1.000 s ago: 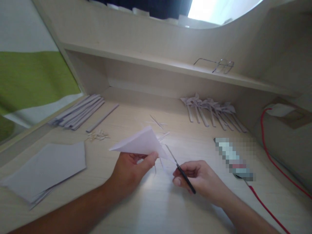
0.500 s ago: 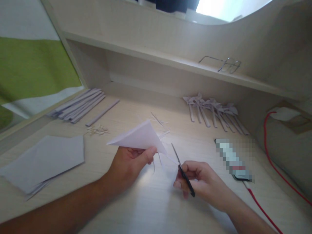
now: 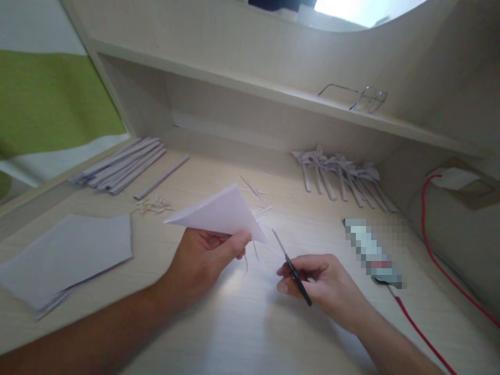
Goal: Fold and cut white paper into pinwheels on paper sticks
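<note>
My left hand [image 3: 211,255] pinches a folded white paper triangle [image 3: 222,211] along its lower edge, thumb on top. In my right hand [image 3: 316,276] are black-handled scissors [image 3: 296,277], their narrow metal blades pointing up and to the left, a short way right of the paper's corner. Whether the blades are fully closed is hard to make out. Thin paper strips [image 3: 257,250] lie on the desk beneath and behind the paper. A stack of white paper sheets [image 3: 78,250] rests left of my left hand.
Rolled paper sticks [image 3: 125,164] are piled at the back left, near small pale bits [image 3: 154,204]. Paper pinwheels [image 3: 339,174] stand in a row at the back right. A phone [image 3: 371,252] with a red cable [image 3: 420,333] lies right. Glasses [image 3: 367,98] sit on the shelf [image 3: 234,83].
The scissors blades have come closer together and the handles have drawn in. Both hands hold nearly the same places; the whole view has shifted slightly.
</note>
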`<state>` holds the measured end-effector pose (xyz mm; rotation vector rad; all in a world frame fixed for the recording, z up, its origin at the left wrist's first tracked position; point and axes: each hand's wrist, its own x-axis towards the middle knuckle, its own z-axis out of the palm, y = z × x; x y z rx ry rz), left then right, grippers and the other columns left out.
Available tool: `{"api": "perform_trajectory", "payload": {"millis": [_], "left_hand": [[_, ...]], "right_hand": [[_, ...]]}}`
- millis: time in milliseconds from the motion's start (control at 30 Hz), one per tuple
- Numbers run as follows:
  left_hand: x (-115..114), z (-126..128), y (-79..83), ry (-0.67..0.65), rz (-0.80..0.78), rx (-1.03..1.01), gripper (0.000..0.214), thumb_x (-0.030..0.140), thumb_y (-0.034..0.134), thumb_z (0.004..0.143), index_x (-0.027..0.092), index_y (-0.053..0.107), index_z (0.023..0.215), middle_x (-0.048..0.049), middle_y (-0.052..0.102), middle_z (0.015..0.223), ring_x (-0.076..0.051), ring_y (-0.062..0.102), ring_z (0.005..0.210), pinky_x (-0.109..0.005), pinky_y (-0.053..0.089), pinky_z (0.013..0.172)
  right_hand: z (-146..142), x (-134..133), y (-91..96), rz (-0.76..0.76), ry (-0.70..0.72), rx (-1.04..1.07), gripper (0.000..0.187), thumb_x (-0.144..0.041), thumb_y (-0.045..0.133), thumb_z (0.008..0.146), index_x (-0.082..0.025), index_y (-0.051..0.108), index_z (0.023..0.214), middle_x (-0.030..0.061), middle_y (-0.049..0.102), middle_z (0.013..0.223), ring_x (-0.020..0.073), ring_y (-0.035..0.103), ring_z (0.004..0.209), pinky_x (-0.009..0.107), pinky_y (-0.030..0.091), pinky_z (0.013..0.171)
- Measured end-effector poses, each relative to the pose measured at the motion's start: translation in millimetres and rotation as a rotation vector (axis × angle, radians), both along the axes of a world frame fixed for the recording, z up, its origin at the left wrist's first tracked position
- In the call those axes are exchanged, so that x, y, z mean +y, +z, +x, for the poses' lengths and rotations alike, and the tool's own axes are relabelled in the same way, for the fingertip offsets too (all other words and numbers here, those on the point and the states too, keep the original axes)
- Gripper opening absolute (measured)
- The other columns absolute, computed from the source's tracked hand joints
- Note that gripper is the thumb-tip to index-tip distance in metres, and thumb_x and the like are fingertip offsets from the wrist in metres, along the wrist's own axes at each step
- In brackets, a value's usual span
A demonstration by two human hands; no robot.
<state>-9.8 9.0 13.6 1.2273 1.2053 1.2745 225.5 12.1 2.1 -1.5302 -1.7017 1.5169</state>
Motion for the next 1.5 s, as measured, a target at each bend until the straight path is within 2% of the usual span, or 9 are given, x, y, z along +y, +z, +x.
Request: {"api": "perform_trajectory", "payload": {"millis": [100,233,300,433,533,767,933,1100,1500], "left_hand": [[0,0,-2.4,-0.004,-0.02,-0.015,0.017,0.026,0.075,0.078,0.019,0.068,0.064,0.0031,0.066,0.059,-0.012,0.061,0.058,-0.02,0.05,0.057],[1,-1,-7.3,-0.024,-0.028,-0.015,0.017,0.027,0.077,0.078,0.018,0.069,0.066,0.0029,0.067,0.059,-0.012,0.06,0.057,-0.02,0.05,0.056],[2,-1,-9.6,-0.035,-0.032,-0.01,0.016,0.027,0.077,0.078,0.017,0.07,0.067,0.0024,0.068,0.06,-0.012,0.061,0.057,-0.02,0.05,0.056],[2,-1,-13.0,-0.059,-0.027,-0.005,0.014,0.029,0.077,0.08,0.018,0.073,0.071,0.0013,0.071,0.064,-0.012,0.062,0.06,-0.021,0.051,0.058],[2,-1,-12.3,-0.072,-0.022,0.006,0.017,0.029,0.077,0.079,0.017,0.072,0.069,-0.0001,0.071,0.063,-0.014,0.062,0.058,-0.022,0.051,0.057],[2,-2,-4.0,-0.072,-0.017,-0.015,0.019,0.028,0.076,0.078,0.018,0.069,0.063,0.001,0.068,0.06,-0.014,0.061,0.058,-0.022,0.05,0.056],[3,-2,-2.3,-0.08,-0.005,-0.029,0.024,0.026,0.073,0.081,0.017,0.066,0.06,0.0024,0.065,0.059,-0.011,0.058,0.059,-0.02,0.048,0.057],[4,-1,-1.0,-0.102,0.007,-0.077,0.026,0.025,0.072,0.08,0.017,0.064,0.057,0.0023,0.062,0.058,-0.011,0.057,0.059,-0.02,0.048,0.057],[4,0,-2.7,-0.086,0.015,-0.117,0.024,0.025,0.074,0.079,0.017,0.063,0.059,0.0021,0.062,0.059,-0.012,0.056,0.058,-0.021,0.047,0.057]], "right_hand": [[1,1,0.0,-0.037,-0.004,0.035,0.026,-0.034,0.086,0.069,-0.016,0.08,0.086,0.0017,0.067,0.07,0.0137,0.053,0.065,0.026,0.039,0.059],[-1,0,-2.2,-0.091,-0.032,0.097,0.026,-0.029,0.088,0.065,-0.015,0.071,0.078,0.0024,0.07,0.073,0.0137,0.058,0.065,0.024,0.042,0.058],[-2,-1,-1.0,-0.081,-0.026,0.107,0.025,-0.028,0.088,0.066,-0.015,0.069,0.076,0.0008,0.068,0.07,0.0127,0.057,0.063,0.023,0.042,0.057],[0,-3,5.9,-0.001,0.06,0.068,0.016,-0.03,0.079,0.077,-0.014,0.077,0.079,0.0011,0.065,0.069,0.0124,0.053,0.063,0.024,0.04,0.058],[2,-2,7.8,0.059,0.047,0.056,0.02,-0.035,0.081,0.077,-0.015,0.08,0.081,0.0026,0.065,0.071,0.0144,0.053,0.067,0.026,0.04,0.059],[-1,-3,1.5,-0.113,0.064,0.105,0.033,-0.045,0.085,0.071,-0.014,0.076,0.08,-0.0015,0.056,0.062,0.0096,0.043,0.056,0.022,0.032,0.049],[-2,-6,0.7,-0.027,0.127,0.11,0.035,-0.048,0.081,0.077,-0.014,0.077,0.085,-0.0012,0.053,0.067,0.0107,0.04,0.062,0.024,0.031,0.054],[-3,-7,-3.3,-0.051,0.089,0.121,0.034,-0.045,0.083,0.075,-0.016,0.079,0.092,0.0002,0.056,0.069,0.0128,0.044,0.065,0.026,0.033,0.058],[-6,-5,-2.6,0.066,0.115,0.076,0.032,-0.046,0.081,0.076,-0.018,0.081,0.091,0.0037,0.062,0.08,0.0166,0.05,0.073,0.028,0.037,0.063]]}}
